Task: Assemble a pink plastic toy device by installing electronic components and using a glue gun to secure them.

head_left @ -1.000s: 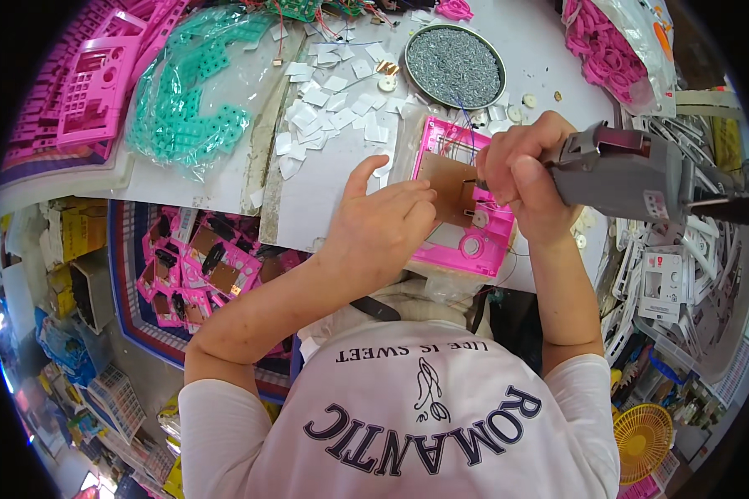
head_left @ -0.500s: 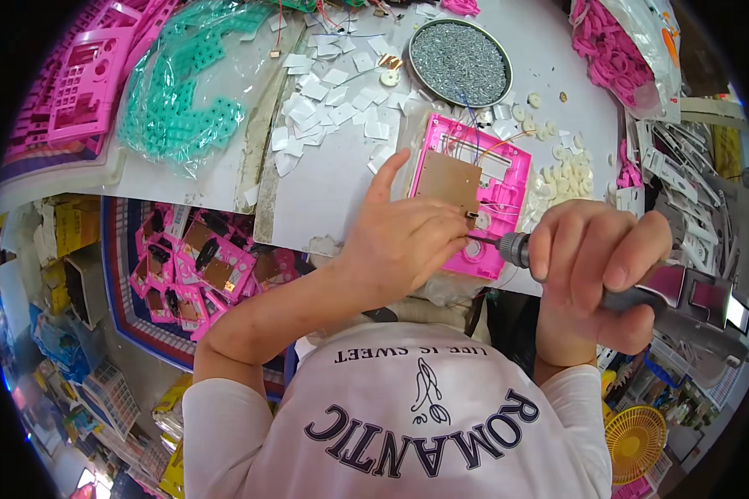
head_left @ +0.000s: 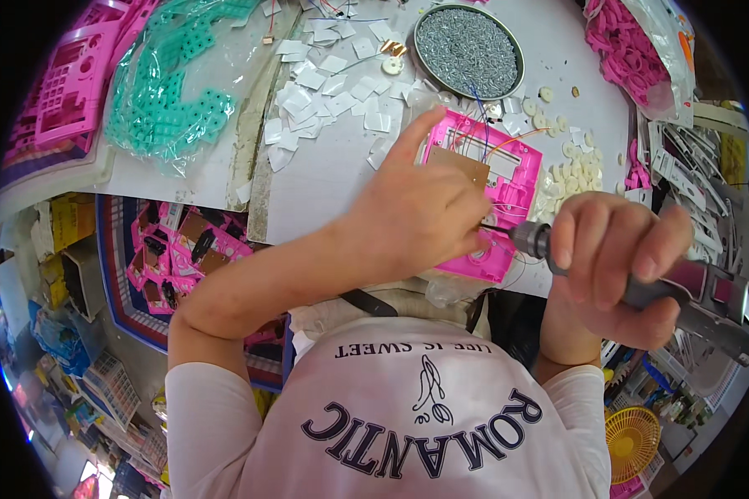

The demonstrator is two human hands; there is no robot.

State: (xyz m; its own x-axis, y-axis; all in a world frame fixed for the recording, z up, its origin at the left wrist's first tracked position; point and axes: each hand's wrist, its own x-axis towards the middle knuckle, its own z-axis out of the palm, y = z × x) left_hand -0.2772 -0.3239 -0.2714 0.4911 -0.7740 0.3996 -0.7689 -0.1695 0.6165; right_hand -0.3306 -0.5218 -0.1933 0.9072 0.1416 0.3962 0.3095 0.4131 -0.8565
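Note:
My right hand (head_left: 616, 262) is wrapped round the grey handle of a power screwdriver (head_left: 707, 303), which points leftward. Its thin bit meets the fingertips of my left hand (head_left: 429, 208). That hand is closed over a pink plastic housing (head_left: 523, 179), with one finger stretched out toward the far side. What its bent fingertips pinch is hidden. Inside the housing sits a brown circuit board (head_left: 462, 165), partly covered by my left hand. Blue, orange and white wires run from it.
Beyond the housing stands a round dish of small metal screws (head_left: 468, 51). White square pads (head_left: 316, 100) and cream round pieces (head_left: 576, 170) lie about. A bag of green parts (head_left: 171, 104) is at the left, pink parts (head_left: 628, 50) at far right. A basket of pink assemblies (head_left: 183, 249) stands below left.
My left hand has shifted up over the housing and covers more of the board. The screwdriver and my right hand have moved slightly right, with the bit still at the left fingertips.

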